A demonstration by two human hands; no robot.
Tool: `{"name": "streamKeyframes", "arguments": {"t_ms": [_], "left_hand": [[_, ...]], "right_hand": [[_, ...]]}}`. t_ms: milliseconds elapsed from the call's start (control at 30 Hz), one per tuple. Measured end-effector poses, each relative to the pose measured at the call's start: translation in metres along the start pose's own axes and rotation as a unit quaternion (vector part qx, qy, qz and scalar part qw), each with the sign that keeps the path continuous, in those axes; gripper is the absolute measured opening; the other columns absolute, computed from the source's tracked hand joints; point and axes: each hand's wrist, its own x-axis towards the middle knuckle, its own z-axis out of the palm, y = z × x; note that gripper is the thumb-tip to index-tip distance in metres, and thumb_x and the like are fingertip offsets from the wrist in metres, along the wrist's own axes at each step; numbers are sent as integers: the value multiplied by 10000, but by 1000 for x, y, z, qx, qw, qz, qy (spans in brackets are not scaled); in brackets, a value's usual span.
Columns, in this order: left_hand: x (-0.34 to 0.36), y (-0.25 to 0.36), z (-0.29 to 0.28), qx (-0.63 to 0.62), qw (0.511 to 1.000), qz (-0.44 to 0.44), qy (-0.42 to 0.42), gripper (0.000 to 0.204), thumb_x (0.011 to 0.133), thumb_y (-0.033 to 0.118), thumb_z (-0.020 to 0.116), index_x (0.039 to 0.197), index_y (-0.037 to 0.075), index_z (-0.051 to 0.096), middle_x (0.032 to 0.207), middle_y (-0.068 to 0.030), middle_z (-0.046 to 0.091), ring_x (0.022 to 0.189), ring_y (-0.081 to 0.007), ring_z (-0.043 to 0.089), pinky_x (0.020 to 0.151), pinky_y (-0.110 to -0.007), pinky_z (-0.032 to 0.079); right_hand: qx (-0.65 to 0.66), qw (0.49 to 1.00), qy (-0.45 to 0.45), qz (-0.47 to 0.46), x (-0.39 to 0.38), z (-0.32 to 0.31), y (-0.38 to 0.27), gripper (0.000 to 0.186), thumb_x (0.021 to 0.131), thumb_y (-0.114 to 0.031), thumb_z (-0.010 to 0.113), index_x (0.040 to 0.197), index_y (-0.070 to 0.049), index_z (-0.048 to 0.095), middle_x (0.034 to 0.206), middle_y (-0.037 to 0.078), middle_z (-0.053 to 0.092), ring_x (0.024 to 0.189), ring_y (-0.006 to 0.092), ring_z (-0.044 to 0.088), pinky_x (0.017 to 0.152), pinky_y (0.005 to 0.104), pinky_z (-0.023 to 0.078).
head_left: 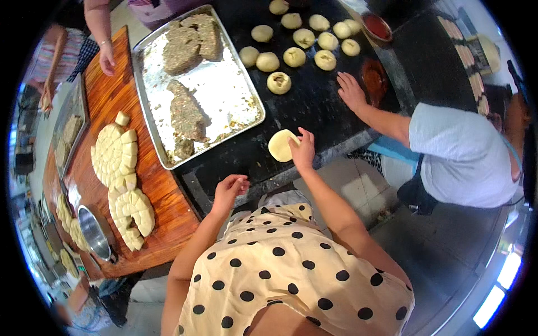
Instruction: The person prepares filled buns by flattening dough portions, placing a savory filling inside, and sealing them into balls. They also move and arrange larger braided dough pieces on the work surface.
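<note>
A flat, pale dough round [279,146] is just over the near edge of the black work surface [235,140]. My right hand [303,151] pinches its right edge between thumb and fingers. To the left and a little nearer to me, my left hand [228,191] hovers by the surface's edge, its fingers loosely bent with nothing visible in them. Beyond lies a metal tray [253,115] holding greenish-brown ground filling [188,109] in several lumps. Several filled dough balls [278,83] sit farther back on the black surface, some with a gathered or open top.
On the wooden table [168,218] at left are cut dough pieces [115,154] and a steel bowl [95,231]. A co-worker [459,154] at right rests a hand near a reddish-brown oily patch [374,81]. A red-filled bowl [376,27] stands behind. Another person's hand [107,59] hangs beside the tray.
</note>
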Motion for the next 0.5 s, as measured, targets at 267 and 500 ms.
{"name": "streamKeyframes", "arguments": {"t_ms": [267, 500], "left_hand": [[24, 22, 19, 31, 999, 34, -23, 307, 971, 227, 641, 1197, 21, 625, 1091, -79, 667, 977, -151, 630, 879, -308, 511], [25, 54, 28, -148, 987, -30, -58, 590, 988, 585, 451, 1343, 129, 568, 1265, -53, 622, 1127, -210, 599, 1009, -408, 444]], "right_hand": [[-216, 932, -277, -92, 37, -30, -19, 322, 761, -349, 781, 884, -68, 682, 841, 135, 704, 779, 340, 680, 697, 428, 521], [74, 850, -514, -92, 6, -74, -137, 332, 814, -273, 800, 953, 6, 686, 755, 17, 635, 691, 70, 544, 632, 262, 465]]}}
